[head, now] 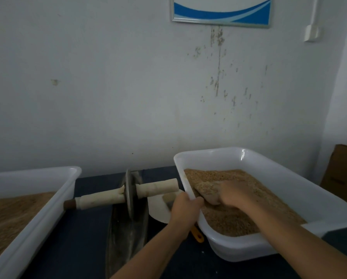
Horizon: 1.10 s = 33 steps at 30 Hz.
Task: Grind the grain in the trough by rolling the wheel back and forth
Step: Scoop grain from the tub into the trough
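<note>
A dark metal trough (pixel 126 236) lies lengthwise on the dark table. The grinding wheel (pixel 130 195) stands upright in it, on an axle handle wrapped in pale tape (pixel 100 200). No hand touches the wheel. To the right stands a white plastic tub (pixel 289 178) holding brown grain (pixel 231 220). My left hand (pixel 185 207) grips the tub's near left rim. My right hand (pixel 234 195) is inside the tub and holds a scoop (pixel 205 192) heaped with grain.
A second white tub (pixel 37 202) with grain sits at the left. A pale round plate (pixel 158 208) lies between the trough and the right tub, and a yellow tool handle (pixel 197 234) pokes out beneath my left forearm. A cardboard box (pixel 341 174) stands at far right.
</note>
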Available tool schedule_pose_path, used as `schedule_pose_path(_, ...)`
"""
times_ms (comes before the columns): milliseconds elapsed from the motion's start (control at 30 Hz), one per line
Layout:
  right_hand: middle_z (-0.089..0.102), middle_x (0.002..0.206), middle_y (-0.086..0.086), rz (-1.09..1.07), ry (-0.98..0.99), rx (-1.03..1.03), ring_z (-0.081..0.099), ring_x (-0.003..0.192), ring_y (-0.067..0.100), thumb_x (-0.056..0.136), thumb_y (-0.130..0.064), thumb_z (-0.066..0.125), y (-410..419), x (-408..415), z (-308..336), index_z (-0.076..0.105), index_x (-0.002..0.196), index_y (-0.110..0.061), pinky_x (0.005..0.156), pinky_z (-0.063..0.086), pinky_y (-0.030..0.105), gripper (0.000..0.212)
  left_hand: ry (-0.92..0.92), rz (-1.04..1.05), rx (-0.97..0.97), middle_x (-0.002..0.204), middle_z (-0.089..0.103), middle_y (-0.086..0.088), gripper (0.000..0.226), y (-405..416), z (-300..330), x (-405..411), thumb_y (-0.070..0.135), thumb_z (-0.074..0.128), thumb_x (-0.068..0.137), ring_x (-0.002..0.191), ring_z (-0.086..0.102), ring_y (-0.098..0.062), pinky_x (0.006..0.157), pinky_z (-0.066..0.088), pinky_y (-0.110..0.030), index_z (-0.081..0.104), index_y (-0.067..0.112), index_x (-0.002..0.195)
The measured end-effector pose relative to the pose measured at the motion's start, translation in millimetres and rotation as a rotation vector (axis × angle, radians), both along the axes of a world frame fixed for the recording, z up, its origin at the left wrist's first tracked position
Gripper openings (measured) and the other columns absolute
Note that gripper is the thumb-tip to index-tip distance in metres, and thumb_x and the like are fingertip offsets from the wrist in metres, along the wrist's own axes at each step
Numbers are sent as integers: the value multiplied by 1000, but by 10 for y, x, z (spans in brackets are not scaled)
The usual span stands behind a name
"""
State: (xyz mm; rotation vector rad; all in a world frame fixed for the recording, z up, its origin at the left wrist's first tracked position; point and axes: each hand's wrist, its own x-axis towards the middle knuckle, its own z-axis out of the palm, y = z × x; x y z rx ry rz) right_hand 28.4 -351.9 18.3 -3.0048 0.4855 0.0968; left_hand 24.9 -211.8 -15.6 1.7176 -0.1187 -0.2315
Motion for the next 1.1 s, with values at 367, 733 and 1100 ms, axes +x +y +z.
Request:
schedule_pose_path(367,64,102,11,0,-19,145,57,82,23,96,-18,51,166,84,32,64,108,-3,67,44,29,24,-48,52,39,99,66,-18,11,160,-42,19,10,55,89,93,65,-29,81,55,-43,60,2,94)
schedule_pose_path(733,53,79,0,38,-179,38,51,68,16,93,-29,52,-69,-73,251,56,86,-13,50,31,25,18,-94,97,98,100,64,-13,16,51,-33,40,18,52,93,90,64,-24,78,56,-38,57,5,100)
schedule_pose_path(1100,54,87,11,23,-286,193,52,74,23,95,-25,52,52,-140,490,49,86,-10,59,38,28,18,-637,207,579,89,59,7,14,1177,495,189,28,61,89,72,57,-4,60,43,-20,49,26,96)
